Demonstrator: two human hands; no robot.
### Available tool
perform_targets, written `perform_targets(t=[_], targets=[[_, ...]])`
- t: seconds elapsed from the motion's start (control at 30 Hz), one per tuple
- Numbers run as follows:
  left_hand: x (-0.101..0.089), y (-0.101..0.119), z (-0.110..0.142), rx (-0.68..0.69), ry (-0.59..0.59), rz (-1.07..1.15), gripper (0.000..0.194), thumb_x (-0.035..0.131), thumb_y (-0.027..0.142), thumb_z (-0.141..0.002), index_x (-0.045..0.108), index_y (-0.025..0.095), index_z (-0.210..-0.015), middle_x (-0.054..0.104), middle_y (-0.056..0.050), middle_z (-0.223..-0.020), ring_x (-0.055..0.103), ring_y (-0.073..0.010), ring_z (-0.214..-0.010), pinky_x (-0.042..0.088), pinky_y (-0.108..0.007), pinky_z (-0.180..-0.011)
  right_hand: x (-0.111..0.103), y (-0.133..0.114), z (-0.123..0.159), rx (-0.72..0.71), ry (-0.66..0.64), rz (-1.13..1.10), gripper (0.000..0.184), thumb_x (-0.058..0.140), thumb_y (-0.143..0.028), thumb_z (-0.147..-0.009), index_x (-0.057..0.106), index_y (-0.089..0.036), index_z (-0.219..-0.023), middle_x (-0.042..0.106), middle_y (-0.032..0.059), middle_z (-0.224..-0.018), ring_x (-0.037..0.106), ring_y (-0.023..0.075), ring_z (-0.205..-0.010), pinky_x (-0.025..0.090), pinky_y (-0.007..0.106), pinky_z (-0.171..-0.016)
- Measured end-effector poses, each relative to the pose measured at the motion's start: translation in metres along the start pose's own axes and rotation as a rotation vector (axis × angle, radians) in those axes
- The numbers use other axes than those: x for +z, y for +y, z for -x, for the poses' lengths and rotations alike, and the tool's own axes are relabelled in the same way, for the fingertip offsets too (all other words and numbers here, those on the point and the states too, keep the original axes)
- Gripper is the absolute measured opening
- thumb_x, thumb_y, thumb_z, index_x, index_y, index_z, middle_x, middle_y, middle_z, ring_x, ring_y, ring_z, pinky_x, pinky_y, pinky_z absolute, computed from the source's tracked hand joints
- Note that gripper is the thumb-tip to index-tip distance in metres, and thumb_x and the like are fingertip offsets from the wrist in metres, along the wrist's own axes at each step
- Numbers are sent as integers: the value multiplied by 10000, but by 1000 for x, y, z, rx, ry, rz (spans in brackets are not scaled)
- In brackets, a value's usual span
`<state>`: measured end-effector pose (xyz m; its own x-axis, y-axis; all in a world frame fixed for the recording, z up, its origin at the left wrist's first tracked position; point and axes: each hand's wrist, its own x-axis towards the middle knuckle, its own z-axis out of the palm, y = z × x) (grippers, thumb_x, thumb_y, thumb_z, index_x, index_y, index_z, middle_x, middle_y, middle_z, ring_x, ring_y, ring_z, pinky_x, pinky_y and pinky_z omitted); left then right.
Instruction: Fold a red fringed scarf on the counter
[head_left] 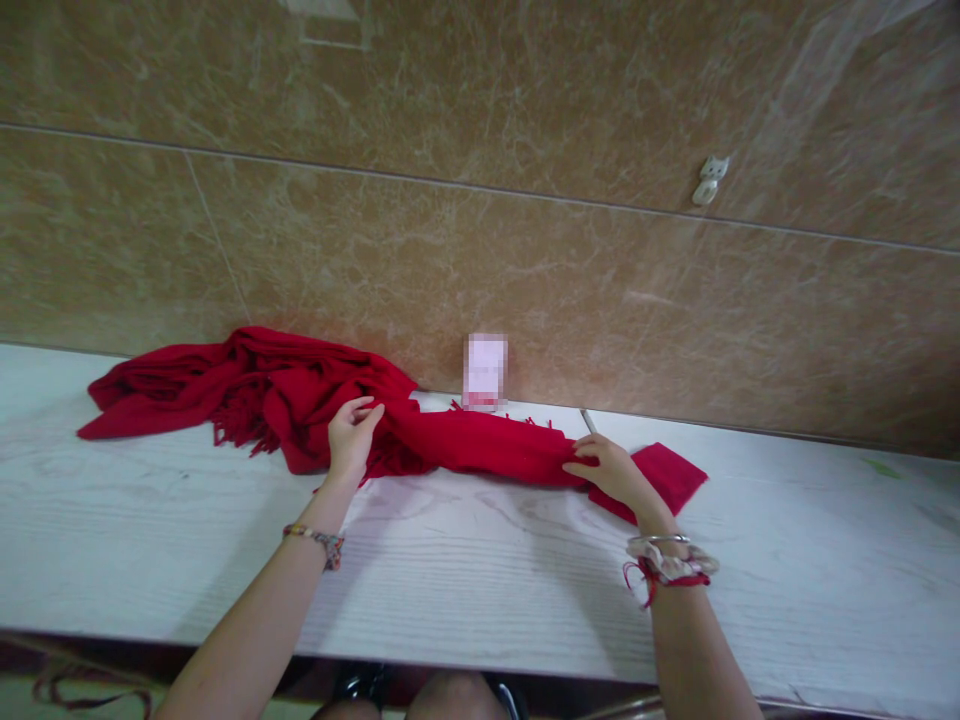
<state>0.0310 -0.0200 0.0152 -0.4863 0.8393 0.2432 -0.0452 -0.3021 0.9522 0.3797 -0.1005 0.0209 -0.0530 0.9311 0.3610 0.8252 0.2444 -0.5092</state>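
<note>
"Where is the scarf (487,445) lying?"

"Along the back of the white table (450,560), near the wall (525,120). Its left part is sitting in a loose, rumpled heap, with fringe (240,425) spilling toward the front. From there a narrower, flatter strip is running to the right, between the two hands."

"And what is the left hand (351,440) doing?"

"It's reaching in over the scarf, right where the heap is giving way to the strip. The fingers are curling, and a gap is showing between thumb and forefinger. Whether any cloth is being pinched, I can't tell from where I'm standing."

"The right hand (611,468)?"

"Resting at the strip's right end, back of the hand facing up. Thumb and forefinger are standing a little apart at the cloth; again, I can't tell if they're gripping it. A red square (670,478) is showing beneath and beyond that hand, lying flat. I can't make out whether it's belonging to the scarf."

"Anything else close by?"

"A pale card-like thing (484,372), blurred, is standing upright just behind the strip, near the wall. A thin stick (588,422) is poking out behind the right hand. Higher up, a white cat figure (710,180) is sitting on the wall. The left wrist is wearing a beaded bracelet (315,540), and the right a silver bangle (658,539) and a red cord (641,580)."
</note>
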Motion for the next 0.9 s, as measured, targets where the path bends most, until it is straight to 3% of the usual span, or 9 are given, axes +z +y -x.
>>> perform_targets(t=[0.2,0.3,0.4,0.53,0.63,0.7,0.8,0.83,0.9], targets=[[1,6,2,108,27,0,285,658,301,-556,607,157,-796,543,36,-608,518,-108,-601,421,-231,-623,-3,-3,-6,120,452,-90,398,482,-567,-715,607,-192,-667,614,56,-694,553,195,-652,435,336,-634],[1,14,4,259,42,12,302,651,331,-591,607,166,-840,541,40,-625,530,-106,-626,431,-229,-653,-1,-5,-7,169,560,-28,472,400,-592,-748,614,-174,-695,595,66,-662,528,190,-613,421,330,-603],[0,13,2,289,49,-15,304,638,337,-598,603,169,-849,541,43,-620,544,-114,-634,441,-238,-658,4,-7,-6,181,550,13,434,406,-534,-771,626,-160,-799,588,61,-670,521,182,-599,417,316,-590],[-3,-3,-6,149,73,-149,318,631,266,-588,583,163,-885,532,51,-594,553,-127,-614,446,-265,-674,13,-9,-5,177,356,7,348,537,-377,-725,595,-156,-988,570,6,-600,529,174,-551,421,302,-582],[-7,-9,-8,125,88,-329,376,626,231,-602,559,168,-967,528,53,-603,550,-138,-609,445,-290,-698,15,-11,-5,215,256,-41,339,575,-254,-676,584,-179,-1007,589,-18,-584,562,172,-558,435,301,-611],[-7,-6,-4,229,74,-461,397,612,223,-627,543,169,-1014,516,47,-621,541,-148,-616,445,-302,-700,14,-12,-6,233,275,-78,310,571,-226,-662,591,-191,-969,601,-24,-581,579,172,-571,443,304,-628],[-3,4,9,577,14,-583,327,571,239,-695,543,162,-1012,476,31,-641,520,-161,-656,443,-321,-738,11,-14,-6,255,391,-165,247,576,-295,-662,589,-197,-889,617,-14,-581,596,181,-581,452,312,-620],[-1,7,14,704,-53,-595,284,553,255,-725,549,163,-994,470,25,-646,514,-163,-671,441,-323,-754,11,-13,-7,265,440,-209,245,581,-340,-659,583,-198,-858,624,-7,-589,601,185,-587,455,313,-612],[3,12,26,903,-296,-607,235,529,292,-773,557,172,-974,499,7,-684,517,-166,-712,437,-327,-791,10,-12,-7,293,531,-304,287,600,-440,-630,564,-201,-785,631,8,-606,604,189,-583,458,311,-582]])
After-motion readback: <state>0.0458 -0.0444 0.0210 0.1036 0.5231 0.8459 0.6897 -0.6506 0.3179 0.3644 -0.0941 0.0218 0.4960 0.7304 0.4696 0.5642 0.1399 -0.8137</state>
